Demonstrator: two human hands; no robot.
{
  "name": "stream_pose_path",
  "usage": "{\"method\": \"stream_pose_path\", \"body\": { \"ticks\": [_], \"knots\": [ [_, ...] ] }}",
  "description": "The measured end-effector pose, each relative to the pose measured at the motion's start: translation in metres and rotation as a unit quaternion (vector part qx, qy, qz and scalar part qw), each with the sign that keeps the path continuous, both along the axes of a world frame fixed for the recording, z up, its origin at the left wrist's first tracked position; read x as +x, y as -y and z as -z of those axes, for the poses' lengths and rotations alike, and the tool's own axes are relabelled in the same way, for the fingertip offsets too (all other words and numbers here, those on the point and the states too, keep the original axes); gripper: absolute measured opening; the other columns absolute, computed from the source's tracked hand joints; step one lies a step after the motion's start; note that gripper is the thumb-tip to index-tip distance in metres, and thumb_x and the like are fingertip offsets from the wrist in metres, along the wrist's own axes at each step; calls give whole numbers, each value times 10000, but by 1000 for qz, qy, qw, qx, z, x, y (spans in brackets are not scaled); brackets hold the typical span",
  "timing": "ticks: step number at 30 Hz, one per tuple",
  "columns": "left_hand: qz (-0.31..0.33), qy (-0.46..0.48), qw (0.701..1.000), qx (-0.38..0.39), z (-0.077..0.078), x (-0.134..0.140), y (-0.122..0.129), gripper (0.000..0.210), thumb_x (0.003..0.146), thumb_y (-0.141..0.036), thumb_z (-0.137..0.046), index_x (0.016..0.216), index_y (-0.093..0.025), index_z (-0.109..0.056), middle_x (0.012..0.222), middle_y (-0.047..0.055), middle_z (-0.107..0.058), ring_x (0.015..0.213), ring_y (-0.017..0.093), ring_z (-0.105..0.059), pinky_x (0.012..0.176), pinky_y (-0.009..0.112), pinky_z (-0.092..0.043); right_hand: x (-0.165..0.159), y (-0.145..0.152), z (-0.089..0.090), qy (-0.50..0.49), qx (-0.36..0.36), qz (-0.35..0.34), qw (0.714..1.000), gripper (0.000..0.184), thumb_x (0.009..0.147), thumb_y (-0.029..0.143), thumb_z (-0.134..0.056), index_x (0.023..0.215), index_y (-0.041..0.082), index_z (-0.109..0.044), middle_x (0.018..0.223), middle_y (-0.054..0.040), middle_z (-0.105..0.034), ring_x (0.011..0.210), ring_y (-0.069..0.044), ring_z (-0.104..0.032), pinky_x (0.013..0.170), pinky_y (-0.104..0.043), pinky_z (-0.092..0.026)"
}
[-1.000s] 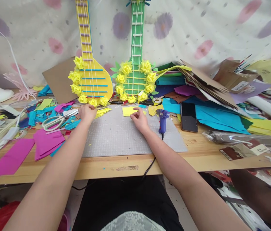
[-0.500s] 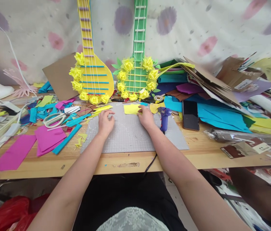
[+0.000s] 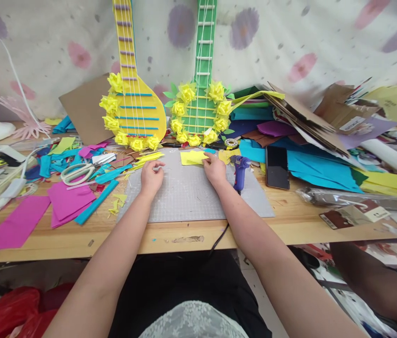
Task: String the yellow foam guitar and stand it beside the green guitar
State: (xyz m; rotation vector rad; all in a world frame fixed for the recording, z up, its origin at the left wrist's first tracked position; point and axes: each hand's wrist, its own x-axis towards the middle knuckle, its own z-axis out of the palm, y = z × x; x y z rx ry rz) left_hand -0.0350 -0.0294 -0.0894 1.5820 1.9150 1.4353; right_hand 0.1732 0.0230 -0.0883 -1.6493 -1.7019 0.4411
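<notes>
A yellow piece of crepe paper (image 3: 192,158) lies near the back of the grey cutting mat (image 3: 180,202). My right hand (image 3: 215,170) has its fingertips together at the paper's right edge, with thumb and forefinger gripping it. To the left, my left hand (image 3: 152,178) rests over the mat with fingers loosely curved and apart, holding nothing. Just behind it are narrow yellow paper strips (image 3: 149,158). A blue glue gun (image 3: 240,172) stands right of my right hand, its cable running to the table's front edge.
Yellow (image 3: 142,112) and green (image 3: 200,110) paper-flowered instruments lean at the back. Scissors (image 3: 78,174), magenta sheets (image 3: 70,202) and a blue strip (image 3: 96,203) lie left. A phone (image 3: 278,167), blue paper (image 3: 320,166) and stacked cardboard (image 3: 307,117) occupy the right.
My right fingers have closed on the paper's right edge, and the paper has tilted slightly. My left hand's fingers have curled in a little. The view has shifted slightly.
</notes>
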Motion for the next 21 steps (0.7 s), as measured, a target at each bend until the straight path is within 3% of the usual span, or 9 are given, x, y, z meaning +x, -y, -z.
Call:
{"method": "stream_pose_path", "body": {
  "ticks": [10,13,16,19,21],
  "knots": [
    [2,-18,1000,-12,-3,1,2,229,674,-64,-462,767,-184,-633,865,38,-580,816,141,-552,676,242,-477,0,0,0,-14,-25,23,999,399,767,201,-477,1140,194,-618,873,-52,-697,872,-216,-617,845,-379,-448],
    [21,-58,998,-4,-3,7,1,245,689,-63,-459,807,-190,-632,938,54,-584,879,162,-555,705,267,-485,0,-1,1,-18,-22,21,999,390,752,200,-482,1109,207,-638,858,-45,-698,848,-208,-619,835,-375,-454],
    [107,-158,982,19,-5,21,-2,249,720,-95,-485,890,-201,-634,1053,62,-590,1042,195,-513,878,325,-445,-2,0,0,-21,-10,24,999,387,763,202,-474,1115,194,-636,871,-61,-700,848,-218,-622,832,-387,-452],
    [231,-268,936,4,-5,37,-7,282,781,-197,-497,1039,-191,-610,1184,75,-571,1141,213,-471,1006,366,-347,-3,0,-1,-45,17,33,998,370,789,217,-465,1121,190,-627,911,-65,-701,884,-220,-625,849,-384,-444],
    [274,-311,910,-23,-3,46,-10,351,808,-277,-492,1139,-187,-565,1291,86,-512,1226,230,-410,1053,397,-281,-2,0,-1,-69,42,35,996,358,801,231,-462,1120,202,-621,919,-55,-700,898,-211,-627,859,-375,-442]
  ]
}}
